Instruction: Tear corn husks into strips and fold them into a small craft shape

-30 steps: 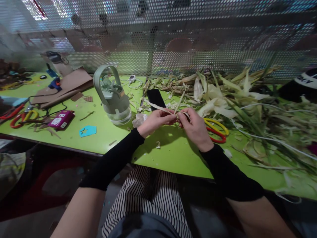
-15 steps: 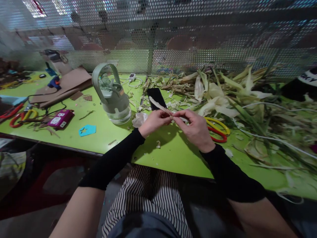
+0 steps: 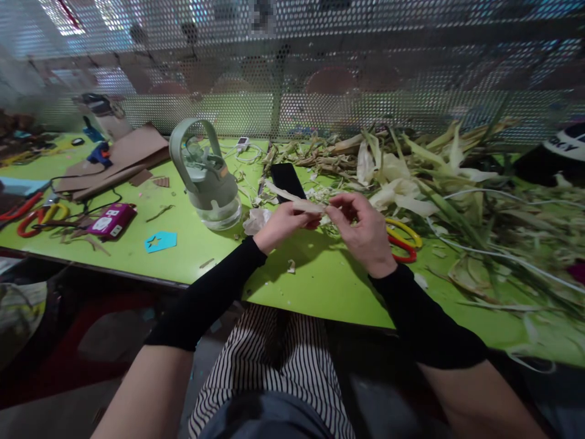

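A pale strip of husk (image 3: 284, 193) stretches over the black phone (image 3: 287, 178) to my fingers. My left hand (image 3: 286, 224) is closed on the strip, with the pale piece lying across its fingertips. At the strip's right end my right hand (image 3: 361, 228) pinches with thumb and forefinger. Scissors with yellow and red handles (image 3: 404, 241) lie just right of my right hand, partly covered by it. A crumpled whitish piece (image 3: 256, 221) rests beside my left hand.
On the green table (image 3: 292, 289) a bottle (image 3: 213, 183) stands left of my hands. Husks (image 3: 397, 183) are heaped at the right, crossed by a white cable (image 3: 503, 256). Further left lie a purple box (image 3: 112, 221), a blue card (image 3: 161, 241), brown sheets (image 3: 123, 161) and more scissors (image 3: 43, 219).
My right hand has moved slightly away from my left hand, opening a small gap between them. The strip has turned and its wider part now shows over my left fingers.
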A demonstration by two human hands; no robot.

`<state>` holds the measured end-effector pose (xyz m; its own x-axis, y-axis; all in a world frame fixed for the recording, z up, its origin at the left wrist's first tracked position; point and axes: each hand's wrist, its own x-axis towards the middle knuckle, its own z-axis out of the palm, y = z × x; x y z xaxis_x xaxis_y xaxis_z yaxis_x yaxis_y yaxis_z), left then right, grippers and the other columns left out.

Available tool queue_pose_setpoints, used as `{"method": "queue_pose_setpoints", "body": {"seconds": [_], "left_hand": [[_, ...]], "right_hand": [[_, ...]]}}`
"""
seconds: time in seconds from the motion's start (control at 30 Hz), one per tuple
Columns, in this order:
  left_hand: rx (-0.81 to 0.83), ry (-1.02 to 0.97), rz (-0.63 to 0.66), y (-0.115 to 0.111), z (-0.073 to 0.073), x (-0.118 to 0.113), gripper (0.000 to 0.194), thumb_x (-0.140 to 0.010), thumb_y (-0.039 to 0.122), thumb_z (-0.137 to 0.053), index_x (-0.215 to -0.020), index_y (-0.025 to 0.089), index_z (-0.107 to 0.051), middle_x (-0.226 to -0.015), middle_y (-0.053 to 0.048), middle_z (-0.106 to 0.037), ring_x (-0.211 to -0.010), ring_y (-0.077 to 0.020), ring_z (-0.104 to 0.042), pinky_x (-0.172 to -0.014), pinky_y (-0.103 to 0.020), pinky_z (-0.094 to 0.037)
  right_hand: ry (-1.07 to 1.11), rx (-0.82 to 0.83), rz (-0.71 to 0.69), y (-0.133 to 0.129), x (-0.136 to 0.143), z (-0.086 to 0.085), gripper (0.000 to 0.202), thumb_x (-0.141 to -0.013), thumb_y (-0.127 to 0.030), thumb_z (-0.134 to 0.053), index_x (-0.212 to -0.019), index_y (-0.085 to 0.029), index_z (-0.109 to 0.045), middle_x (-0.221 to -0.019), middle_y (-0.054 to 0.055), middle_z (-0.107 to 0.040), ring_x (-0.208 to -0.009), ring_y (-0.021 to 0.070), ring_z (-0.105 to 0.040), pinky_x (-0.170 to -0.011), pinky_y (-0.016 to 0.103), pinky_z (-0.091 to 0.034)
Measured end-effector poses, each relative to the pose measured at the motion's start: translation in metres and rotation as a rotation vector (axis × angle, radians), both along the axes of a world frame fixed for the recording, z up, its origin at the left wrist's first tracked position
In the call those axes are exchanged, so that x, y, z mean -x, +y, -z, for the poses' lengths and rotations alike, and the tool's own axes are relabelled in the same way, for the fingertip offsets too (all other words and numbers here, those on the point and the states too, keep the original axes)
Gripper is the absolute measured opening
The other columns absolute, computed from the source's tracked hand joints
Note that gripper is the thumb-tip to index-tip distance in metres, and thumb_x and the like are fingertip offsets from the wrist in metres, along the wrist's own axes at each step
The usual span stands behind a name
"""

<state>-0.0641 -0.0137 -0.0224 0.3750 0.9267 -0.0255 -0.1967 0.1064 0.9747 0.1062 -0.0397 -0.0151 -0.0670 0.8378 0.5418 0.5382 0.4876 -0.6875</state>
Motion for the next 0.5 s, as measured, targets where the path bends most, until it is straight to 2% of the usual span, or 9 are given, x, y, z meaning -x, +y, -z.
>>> {"method": "queue_pose_setpoints", "body": {"seconds": [0.13,0.23,0.3,0.43,0.5], "left_hand": [[0.039,-0.033,0.027,-0.002,-0.004,0.000,0.009,-0.087,0.020,-0.071,-0.086,0.010,-0.069,-0.071,0.001,-0.066,-0.064,-0.0060,-0.059,-0.077,-0.026,-0.051],[0.105,-0.081,-0.008,-0.001,-0.005,-0.001,0.008,-0.087,0.018,-0.071,-0.086,0.011,-0.067,-0.070,0.002,-0.066,-0.064,-0.0053,-0.060,-0.078,-0.025,-0.053],[0.143,-0.132,-0.073,0.001,-0.005,-0.001,0.005,-0.088,0.015,-0.070,-0.088,0.011,-0.066,-0.071,0.002,-0.067,-0.065,-0.0053,-0.062,-0.079,-0.025,-0.053],[0.143,-0.158,-0.137,0.004,-0.004,-0.002,0.002,-0.091,0.010,-0.065,-0.089,0.011,-0.066,-0.071,0.002,-0.066,-0.065,-0.0053,-0.063,-0.081,-0.026,-0.053],[0.142,-0.143,-0.156,0.004,-0.005,-0.002,0.004,-0.091,0.010,-0.064,-0.088,0.011,-0.066,-0.071,0.003,-0.066,-0.064,-0.0047,-0.062,-0.080,-0.025,-0.052]], "right_hand": [[-0.148,-0.129,-0.049,0.002,0.000,0.001,0.011,-0.093,-0.033,-0.067,-0.095,-0.023,-0.068,-0.096,0.005,-0.071,-0.081,0.0203,-0.062,-0.071,0.036,-0.051],[-0.147,-0.183,-0.044,0.003,-0.001,0.003,0.008,-0.093,-0.031,-0.065,-0.094,-0.023,-0.067,-0.100,0.007,-0.069,-0.078,0.0189,-0.062,-0.069,0.035,-0.051],[-0.127,-0.173,-0.012,0.004,-0.002,0.004,0.010,-0.093,-0.032,-0.066,-0.093,-0.022,-0.066,-0.099,0.007,-0.068,-0.078,0.0189,-0.062,-0.068,0.035,-0.052],[-0.187,-0.041,-0.031,0.006,-0.003,0.008,0.021,-0.092,-0.042,-0.067,-0.093,-0.021,-0.065,-0.088,0.006,-0.070,-0.077,0.0218,-0.065,-0.069,0.037,-0.052],[-0.260,-0.063,-0.039,0.008,-0.005,0.010,0.021,-0.094,-0.042,-0.064,-0.092,-0.021,-0.067,-0.088,0.007,-0.073,-0.080,0.0240,-0.066,-0.072,0.040,-0.053]]}}
